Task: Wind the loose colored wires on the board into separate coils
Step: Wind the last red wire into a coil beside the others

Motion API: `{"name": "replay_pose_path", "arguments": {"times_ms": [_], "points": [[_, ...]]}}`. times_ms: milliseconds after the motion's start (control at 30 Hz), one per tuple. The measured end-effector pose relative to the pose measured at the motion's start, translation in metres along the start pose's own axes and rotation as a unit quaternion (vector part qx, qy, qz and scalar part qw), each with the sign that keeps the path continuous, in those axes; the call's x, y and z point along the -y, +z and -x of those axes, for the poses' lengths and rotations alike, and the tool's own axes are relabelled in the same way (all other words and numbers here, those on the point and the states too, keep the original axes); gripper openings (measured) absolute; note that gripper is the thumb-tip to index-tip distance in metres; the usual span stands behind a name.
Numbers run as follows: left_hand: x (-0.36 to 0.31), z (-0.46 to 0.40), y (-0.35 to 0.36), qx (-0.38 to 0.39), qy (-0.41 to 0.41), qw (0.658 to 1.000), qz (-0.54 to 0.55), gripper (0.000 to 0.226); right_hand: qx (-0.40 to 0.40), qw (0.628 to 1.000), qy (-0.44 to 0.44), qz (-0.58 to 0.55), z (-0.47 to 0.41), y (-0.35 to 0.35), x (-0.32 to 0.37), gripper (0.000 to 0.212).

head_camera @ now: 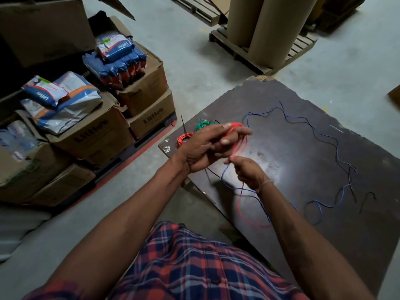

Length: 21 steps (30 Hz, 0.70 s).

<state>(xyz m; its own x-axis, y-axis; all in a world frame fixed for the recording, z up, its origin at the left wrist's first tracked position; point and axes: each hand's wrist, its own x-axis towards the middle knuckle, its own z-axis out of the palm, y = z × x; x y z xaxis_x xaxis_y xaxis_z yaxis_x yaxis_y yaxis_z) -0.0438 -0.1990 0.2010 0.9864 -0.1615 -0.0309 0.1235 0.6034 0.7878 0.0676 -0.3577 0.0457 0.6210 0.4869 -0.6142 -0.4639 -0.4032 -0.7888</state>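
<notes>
Board: dark, scuffed board [303,161] lying flat over the grey floor, its far corner chipped.
Left hand: left hand [207,146] raised above the board's near-left part, fingers extended and spread, loops of red wire [239,146] wound around them; it carries the coil on straight fingers.
Right hand: right hand [249,169] just below and right of the left, thumb and fingertips pinching the red wire where it leaves the loops.
Red wire, loose end: trails down from the pinch and curves across the board's near edge towards the person.
Blue wire [324,135]: uncoiled, wandering in waves over the board from behind the hands out to the right and back.
Black wire [351,187]: uncoiled, running partly alongside the blue one; exact course hard to follow against the dark board.
Green coil [202,124]: wound, resting on the board's left corner, beyond the left hand.
Orange-red coil [184,138]: wound, on the board just left of the left hand.
Surroundings: stacked cardboard cartons [91,135] with packets [65,98] on top to the left; brown paper rolls [264,29] upright on a pallet [238,50] beyond.
</notes>
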Motion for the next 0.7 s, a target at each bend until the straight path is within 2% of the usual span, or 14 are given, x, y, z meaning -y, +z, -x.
{"name": "replay_pose_path", "arguments": {"times_ms": [133,200,267,400,467,500,567,700], "points": [[-0.002,-0.020,-0.025,-0.153,0.100,0.983,-0.033,0.043,0.028,0.996,-0.044,0.072,0.041,0.008,-0.010,0.034],[0.000,-0.028,-0.044,-0.211,0.099,0.964,-0.131,0.037,0.058,0.989,-0.073,0.116,0.066,0.010,0.000,0.037],[0.007,-0.033,-0.058,-0.242,0.073,0.927,-0.278,0.035,0.092,0.979,-0.109,0.146,0.088,0.007,0.013,0.038],[0.028,-0.036,-0.068,-0.211,-0.017,0.831,-0.514,0.031,0.096,0.955,-0.195,0.200,0.116,-0.006,0.045,0.037],[0.037,-0.034,-0.065,-0.172,-0.060,0.785,-0.593,0.031,0.078,0.939,-0.248,0.225,0.118,-0.017,0.058,0.034],[0.040,-0.032,-0.063,-0.146,-0.074,0.773,-0.613,0.034,0.060,0.932,-0.270,0.235,0.116,-0.024,0.064,0.032],[0.045,-0.026,-0.054,-0.090,-0.079,0.788,-0.604,0.042,0.014,0.920,-0.310,0.239,0.112,-0.041,0.074,0.029],[0.052,-0.020,-0.027,-0.021,-0.095,0.894,-0.437,0.052,-0.049,0.899,-0.356,0.249,0.099,-0.065,0.088,0.026]]}}
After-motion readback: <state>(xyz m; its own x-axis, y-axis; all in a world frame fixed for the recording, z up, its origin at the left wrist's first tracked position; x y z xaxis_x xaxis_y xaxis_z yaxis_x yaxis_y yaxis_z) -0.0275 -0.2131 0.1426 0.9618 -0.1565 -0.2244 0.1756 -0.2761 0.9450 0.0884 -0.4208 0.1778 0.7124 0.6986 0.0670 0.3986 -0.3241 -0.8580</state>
